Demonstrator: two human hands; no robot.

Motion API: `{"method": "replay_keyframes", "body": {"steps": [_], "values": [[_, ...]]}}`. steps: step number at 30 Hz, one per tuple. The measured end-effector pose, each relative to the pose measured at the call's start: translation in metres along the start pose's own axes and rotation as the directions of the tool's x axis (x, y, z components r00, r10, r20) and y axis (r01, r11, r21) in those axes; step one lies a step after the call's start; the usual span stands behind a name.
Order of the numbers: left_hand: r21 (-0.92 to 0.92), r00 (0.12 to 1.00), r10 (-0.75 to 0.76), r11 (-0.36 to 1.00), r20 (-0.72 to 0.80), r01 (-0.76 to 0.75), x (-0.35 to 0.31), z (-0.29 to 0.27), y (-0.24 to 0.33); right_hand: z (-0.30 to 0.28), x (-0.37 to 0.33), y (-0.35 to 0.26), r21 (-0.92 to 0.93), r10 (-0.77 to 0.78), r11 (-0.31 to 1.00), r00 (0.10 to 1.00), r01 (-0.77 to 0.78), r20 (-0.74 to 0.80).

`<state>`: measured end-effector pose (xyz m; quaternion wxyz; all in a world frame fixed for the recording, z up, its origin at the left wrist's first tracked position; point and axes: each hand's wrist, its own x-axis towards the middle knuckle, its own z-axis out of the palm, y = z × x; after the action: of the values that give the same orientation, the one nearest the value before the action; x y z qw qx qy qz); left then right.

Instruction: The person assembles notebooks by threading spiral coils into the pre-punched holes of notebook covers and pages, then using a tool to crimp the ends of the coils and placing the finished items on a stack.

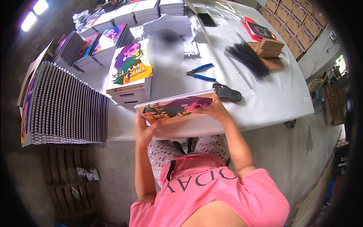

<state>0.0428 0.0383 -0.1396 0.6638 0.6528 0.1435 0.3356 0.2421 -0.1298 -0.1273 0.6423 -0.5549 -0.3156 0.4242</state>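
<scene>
Over the table's front edge I hold a notebook [174, 109] with a colourful illustrated cover, its spine edge tilted up and away from me. My left hand [144, 128] grips its left end, and my right hand [215, 109] grips the right end. Just behind it stands a stack of notebooks [130, 72] with the same kind of cover. A dark, rounded object [227, 92] lies close beyond my right hand. Further back rest blue-handled cutting pliers [202, 72], their jaws pointing left.
At the left rises a tall pile of spiral-bound notebooks [68, 106]. More notebook stacks [109, 38] line the back, near crumpled white paper [170, 26]. Black spiral coils [247, 56] lie by a wooden block [269, 47] on the right. A phone [206, 19] rests at the back.
</scene>
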Motion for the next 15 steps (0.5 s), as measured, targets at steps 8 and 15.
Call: {"method": "replay_keyframes", "body": {"steps": [8,15], "values": [[0.119,0.971,-0.076,0.987,-0.226,0.105,-0.021,0.021,-0.021,0.005,-0.006,0.017,-0.242,-0.185,0.953,0.983,0.183,0.014],[0.814,0.744,0.630,0.540,-0.222,-0.213,-0.008,0.057,0.038,0.011,-0.013,0.030,-0.402,-0.274,0.889,0.958,0.220,-0.080]]}}
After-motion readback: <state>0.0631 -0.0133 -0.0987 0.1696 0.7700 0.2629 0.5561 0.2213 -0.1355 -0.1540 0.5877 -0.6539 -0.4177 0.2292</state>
